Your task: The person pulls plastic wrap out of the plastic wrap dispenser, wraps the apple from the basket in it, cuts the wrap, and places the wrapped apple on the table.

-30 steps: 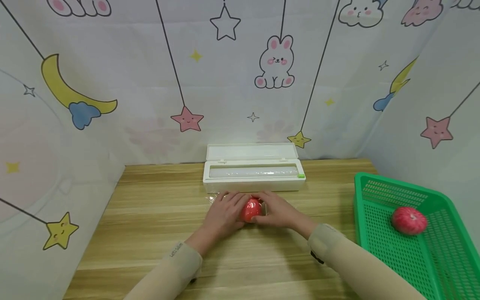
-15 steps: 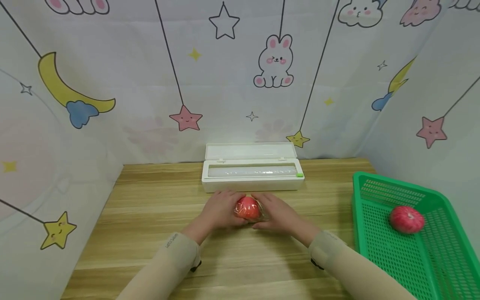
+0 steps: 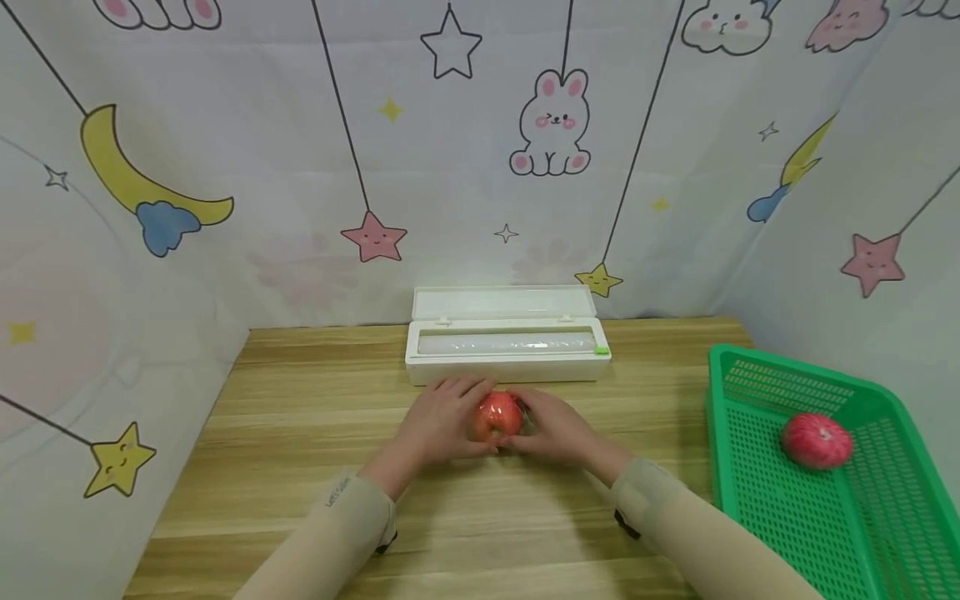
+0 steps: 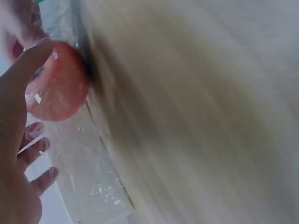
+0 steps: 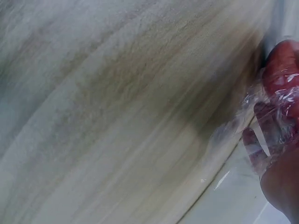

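Observation:
Between both hands is a red apple (image 3: 495,414), its stem end facing the person. Clear cling film (image 5: 254,100) lies over the apple and trails off it. My left hand (image 3: 438,422) grips the apple's left side, its thumb across the front near the stem dimple, as the left wrist view shows on the apple (image 4: 63,84). From the right, my right hand (image 3: 558,427) pinches film and apple, thumb at the front. Loose film spreads over some of the left fingers in the left wrist view. The far side of the apple is hidden.
A white cling film box (image 3: 510,369) with raised lid and a roll inside stands just behind the hands. At right is a green plastic basket (image 3: 716,425) holding a streaked pink-red round fruit (image 3: 817,440). Patterned cloth (image 3: 465,167) borders the wooden table (image 3: 315,467).
The apple has turned between the hands, so its stem dimple now faces the person. The left thumb has come round to the front. Box and basket have stayed put.

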Available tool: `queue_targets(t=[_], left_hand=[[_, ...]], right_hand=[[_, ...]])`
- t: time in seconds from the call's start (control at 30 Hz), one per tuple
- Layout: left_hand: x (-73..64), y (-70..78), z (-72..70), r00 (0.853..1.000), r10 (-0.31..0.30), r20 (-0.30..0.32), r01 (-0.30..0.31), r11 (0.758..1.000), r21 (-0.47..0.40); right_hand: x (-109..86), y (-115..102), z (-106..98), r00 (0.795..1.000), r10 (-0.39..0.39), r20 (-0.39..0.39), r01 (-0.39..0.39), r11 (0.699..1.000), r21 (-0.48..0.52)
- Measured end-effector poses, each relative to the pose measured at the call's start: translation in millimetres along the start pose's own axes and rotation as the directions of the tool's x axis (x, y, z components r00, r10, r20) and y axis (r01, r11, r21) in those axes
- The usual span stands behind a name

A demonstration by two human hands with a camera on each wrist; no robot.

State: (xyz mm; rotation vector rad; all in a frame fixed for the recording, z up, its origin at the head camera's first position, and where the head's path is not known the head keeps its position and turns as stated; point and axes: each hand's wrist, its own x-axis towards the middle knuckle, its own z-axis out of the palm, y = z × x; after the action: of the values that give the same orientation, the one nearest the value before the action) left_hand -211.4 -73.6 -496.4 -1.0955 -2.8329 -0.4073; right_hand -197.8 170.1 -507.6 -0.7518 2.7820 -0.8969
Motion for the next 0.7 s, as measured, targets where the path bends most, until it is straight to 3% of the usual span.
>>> queue_targets(t=[0.13, 0.23, 0.43, 0.57, 0.7], left_hand=[[-6.0, 0.7, 4.4, 0.989, 0.104, -0.105, -0.094, 0.991, 0.096], [-8.0, 1.1, 4.3, 0.981, 0.141, -0.136, -0.122, 0.983, 0.139], [-11.1, 1.2, -0.6, 0.975, 0.179, -0.134, -0.159, 0.977, 0.144], [-11.3, 1.3, -1.5, 0.971, 0.185, -0.153, -0.165, 0.977, 0.131], [-11.1, 2.9, -4.0, 0.978, 0.150, -0.146, -0.141, 0.987, 0.073]], right_hand=[[0.5, 0.8, -1.4, 0.999, 0.044, 0.016, -0.045, 0.993, 0.109], [-0.1, -0.1, -3.8, 0.997, 0.065, 0.033, -0.069, 0.984, 0.166], [-3.6, -0.6, -8.8, 0.989, 0.130, 0.076, -0.144, 0.962, 0.233], [-5.1, -1.9, -12.3, 0.991, 0.105, 0.087, -0.125, 0.956, 0.264], [-5.9, -3.6, -15.6, 0.991, 0.076, 0.114, -0.107, 0.950, 0.294]])
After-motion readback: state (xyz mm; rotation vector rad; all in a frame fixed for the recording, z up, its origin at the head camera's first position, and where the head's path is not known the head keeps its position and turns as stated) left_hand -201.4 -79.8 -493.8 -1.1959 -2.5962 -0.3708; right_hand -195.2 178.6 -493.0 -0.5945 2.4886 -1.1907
